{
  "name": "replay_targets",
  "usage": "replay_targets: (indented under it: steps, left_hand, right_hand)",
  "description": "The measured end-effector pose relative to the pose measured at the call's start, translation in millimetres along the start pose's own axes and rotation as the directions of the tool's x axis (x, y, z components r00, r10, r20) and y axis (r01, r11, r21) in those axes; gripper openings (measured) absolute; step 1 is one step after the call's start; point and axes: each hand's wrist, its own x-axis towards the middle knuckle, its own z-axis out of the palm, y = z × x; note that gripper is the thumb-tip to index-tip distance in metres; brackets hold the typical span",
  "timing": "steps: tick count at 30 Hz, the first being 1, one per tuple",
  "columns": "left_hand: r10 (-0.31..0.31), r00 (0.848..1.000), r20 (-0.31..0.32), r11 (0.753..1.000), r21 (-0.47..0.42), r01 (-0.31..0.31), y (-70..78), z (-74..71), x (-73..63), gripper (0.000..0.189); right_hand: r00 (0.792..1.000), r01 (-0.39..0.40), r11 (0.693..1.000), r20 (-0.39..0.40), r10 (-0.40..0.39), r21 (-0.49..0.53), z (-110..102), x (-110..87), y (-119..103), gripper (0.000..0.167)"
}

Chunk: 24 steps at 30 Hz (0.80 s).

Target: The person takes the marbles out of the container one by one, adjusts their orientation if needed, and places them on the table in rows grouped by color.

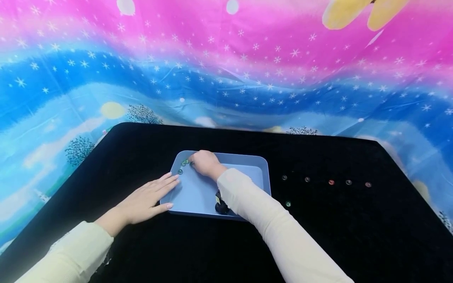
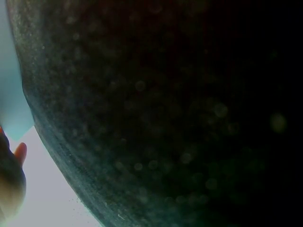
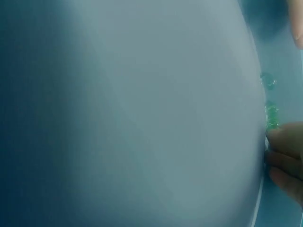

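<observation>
A blue-grey tray [image 1: 201, 192] lies on the black cloth. My left hand [image 1: 145, 198] has its fingers straight, fingertips at the tray's left rim. Over the tray's far left corner, my right hand [image 1: 205, 162] has curled fingers and pinches a dark glass marble [image 1: 192, 164], mostly hidden by the fingertips. Beside it in the corner are green glass marbles [image 1: 183, 163], with another marble [image 1: 180, 171] a little nearer along the left wall. The right wrist view shows the fingertips right at a green marble [image 3: 272, 124]. Dark cloth fills most of the left wrist view.
Right of the tray, several marbles lie in a spaced row, among them a red marble [image 1: 331, 182]. A green marble [image 1: 288, 204] lies nearer. The black wrist camera [image 1: 221, 203] hangs under the right sleeve, over the tray. Behind the table hangs a patterned curtain [image 1: 226, 70].
</observation>
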Motion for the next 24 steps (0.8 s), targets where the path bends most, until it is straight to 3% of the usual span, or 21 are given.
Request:
replay_targets:
  steps: [4,8,13,24]
  left_hand:
    - [0.003,1.000,0.004,1.000,0.008,-0.003,-0.1,-0.8,0.3,0.062]
    - [0.009,1.000,-0.002,1.000,0.019,-0.009,0.5,0.4,0.3,0.062]
    - [0.025,1.000,-0.014,0.999,0.026,-0.025,3.5,2.9,1.9,0.062]
    - [-0.001,1.000,-0.012,1.000,0.008,0.002,6.1,-1.5,0.4,0.062]
  right_hand:
    - [1.000,0.001,0.996,0.009,-0.001,0.092,-4,-2.5,4,0.019]
    - [0.999,-0.036,0.972,0.015,0.034,0.231,-7,-7.6,11,0.018]
    - [0.994,-0.105,0.920,0.013,0.109,0.378,-14,-15.2,20,0.017]
    - [0.985,-0.119,0.799,-0.027,0.168,0.590,-38,-24.1,24,0.016]
